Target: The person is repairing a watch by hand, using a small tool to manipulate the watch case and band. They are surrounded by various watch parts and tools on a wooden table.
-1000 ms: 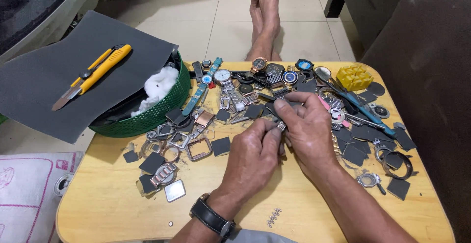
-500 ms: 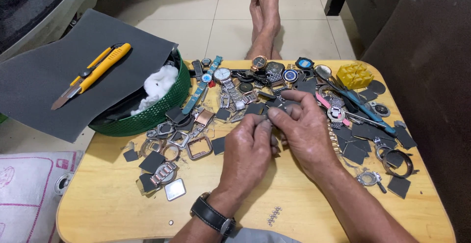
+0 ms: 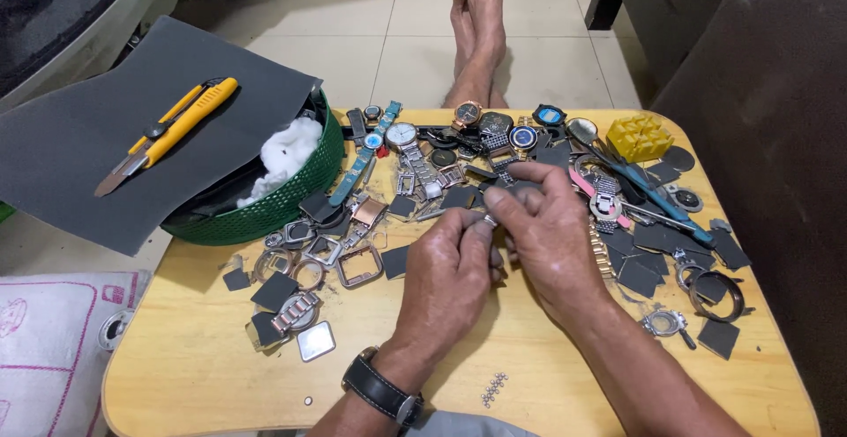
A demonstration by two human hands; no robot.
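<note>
Far left, a yellow utility knife lay on a grey sheet over a green basket, and loose watch cases were scattered just left of the hands. At the middle of the wooden table, the left hand and right hand met, fingers closed, pinching a small metal watch part between them; it looked light, stiff and slippery, best held by its edges. Right of them, dark abrasive scraps and a yellow block crowded the table.
</note>
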